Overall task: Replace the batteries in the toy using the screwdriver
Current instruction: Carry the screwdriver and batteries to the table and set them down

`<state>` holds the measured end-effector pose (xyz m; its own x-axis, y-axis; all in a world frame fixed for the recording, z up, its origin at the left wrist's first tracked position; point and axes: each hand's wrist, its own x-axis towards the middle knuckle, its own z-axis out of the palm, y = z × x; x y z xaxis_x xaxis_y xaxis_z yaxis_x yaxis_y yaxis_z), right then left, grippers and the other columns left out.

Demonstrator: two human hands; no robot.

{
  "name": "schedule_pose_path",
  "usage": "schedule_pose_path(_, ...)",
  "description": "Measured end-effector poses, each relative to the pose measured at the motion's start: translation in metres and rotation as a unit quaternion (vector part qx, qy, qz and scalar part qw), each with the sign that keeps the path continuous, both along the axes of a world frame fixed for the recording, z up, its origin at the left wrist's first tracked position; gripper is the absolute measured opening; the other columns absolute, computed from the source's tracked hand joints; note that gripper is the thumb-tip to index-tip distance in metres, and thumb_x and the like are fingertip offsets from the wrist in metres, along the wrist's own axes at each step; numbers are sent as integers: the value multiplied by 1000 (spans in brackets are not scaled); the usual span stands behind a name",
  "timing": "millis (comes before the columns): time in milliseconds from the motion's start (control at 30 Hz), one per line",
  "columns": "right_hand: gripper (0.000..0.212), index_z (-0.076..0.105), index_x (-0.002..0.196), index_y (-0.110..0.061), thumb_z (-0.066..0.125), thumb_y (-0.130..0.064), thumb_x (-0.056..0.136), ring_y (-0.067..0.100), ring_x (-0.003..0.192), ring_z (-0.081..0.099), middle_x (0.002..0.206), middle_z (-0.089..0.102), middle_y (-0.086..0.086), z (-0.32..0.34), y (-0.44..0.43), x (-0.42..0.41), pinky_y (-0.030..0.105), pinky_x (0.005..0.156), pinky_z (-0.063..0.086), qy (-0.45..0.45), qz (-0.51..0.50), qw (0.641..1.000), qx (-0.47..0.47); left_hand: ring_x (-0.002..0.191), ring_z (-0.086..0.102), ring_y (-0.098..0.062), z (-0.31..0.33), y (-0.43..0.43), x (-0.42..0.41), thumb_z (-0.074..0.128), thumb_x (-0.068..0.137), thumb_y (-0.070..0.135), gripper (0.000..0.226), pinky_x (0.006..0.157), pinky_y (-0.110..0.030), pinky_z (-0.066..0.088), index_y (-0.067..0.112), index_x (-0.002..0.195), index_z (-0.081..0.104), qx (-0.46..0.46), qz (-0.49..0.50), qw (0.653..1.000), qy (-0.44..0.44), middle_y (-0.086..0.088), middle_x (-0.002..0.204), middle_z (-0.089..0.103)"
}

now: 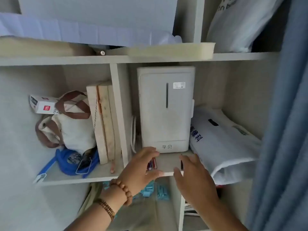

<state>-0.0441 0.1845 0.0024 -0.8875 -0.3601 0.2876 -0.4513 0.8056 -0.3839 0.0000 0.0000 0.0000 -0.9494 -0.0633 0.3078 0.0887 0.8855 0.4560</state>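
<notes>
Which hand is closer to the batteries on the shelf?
Left. The left hand arches over the batteries, which lie between its thumb and fingers. The right hand is off to their right, apart from them.

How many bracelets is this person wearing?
2, both on the left wrist: a big-bead bracelet nearer the left hand, a small-bead bracelet behind it. The right wrist is bare.

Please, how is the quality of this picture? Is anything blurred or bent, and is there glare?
Head view: the whole picture is soft, and the left hand and right hand are blurred at their edges; head view: the wide lens makes the shelf divider lean; head view: the light is even, without glare; the label on the white appliance is too blurred to read.
</notes>
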Motion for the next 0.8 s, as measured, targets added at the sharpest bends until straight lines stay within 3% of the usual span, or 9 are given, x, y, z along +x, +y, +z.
schedule_pose_path(100, 21, 64, 102, -18, 66, -34, 90, 19, 81, 67, 104, 57, 3, -7, -6, -22, 25, 60, 45, 77, -8, 997, -1, 125, 25, 6, -11, -2, -24, 61, 86, 57, 66, 106, -17, 23, 31, 143, 40, -20, 44, 999, 7, 16, 149, 30)
schedule_pose_path(133, 20, 62, 99, -18, 65, -37, 90, 19, 79, 66, 102, 55, 2, -7, -8, -26, 24, 58, 41, 75, -23, 997, 13, 128, 27, 4, -14, -2, -28, 60, 85, 59, 69, 108, -18, 24, 30, 144, 39, -35, 47, 998, 3, 14, 147, 31)
schedule_pose_path(233, 34, 55, 112, -20, 48, -50, 96, 17, 90, 67, 117, 49, 3, -16, -13, -35, 27, 68, 50, 48, -50, 997, 35, 131, 37, -9, -28, -2, -40, 46, 77, 76, 80, 114, -28, 32, 26, 139, 46, -77, 67, 995, 7, 10, 138, 41)
schedule_pose_path(333, 42, 53, 114, -19, 43, -56, 97, 17, 95, 67, 121, 48, 5, -18, -14, -42, 27, 75, 52, 48, -72, 994, 67, 114, 54, -14, -36, -3, -47, 42, 77, 79, 75, 102, -34, 47, 23, 124, 59, -128, 90, 986, 64, 8, 120, 56)
schedule_pose_path(433, 41, 65, 89, -13, 63, -54, 88, 20, 70, 70, 101, 61, 10, -20, -19, -47, 30, 59, 53, 8, -82, 991, 104, 102, 58, -14, -42, -4, -52, 32, 85, 81, 72, 92, -32, 51, 24, 116, 62, -181, 110, 972, 101, 8, 109, 61)
schedule_pose_path(500, 39, 65, 84, -14, 63, -53, 89, 21, 66, 69, 95, 62, 8, -20, -21, -51, 31, 57, 51, 11, -90, 990, 105, 94, 57, -15, -42, -5, -56, 28, 88, 79, 68, 85, -32, 51, 25, 106, 65, -201, 116, 966, 111, 8, 100, 60)
schedule_pose_path(667, 38, 58, 100, -17, 45, -52, 99, 18, 85, 68, 105, 55, 2, -23, -22, -56, 28, 66, 49, 71, -82, 992, 63, 86, 53, -16, -46, -11, -63, 36, 90, 73, 58, 77, -34, 50, 23, 80, 64, -200, 92, 969, 113, 6, 87, 53)
schedule_pose_path(800, 29, 63, 83, -17, 62, -44, 92, 19, 63, 65, 87, 60, 3, -30, -24, -58, 28, 52, 44, 67, -85, 992, 69, 79, 51, -16, -46, -12, -65, 51, 89, 65, 46, 70, -31, 50, 21, 74, 55, -189, 66, 971, 132, 4, 82, 48)
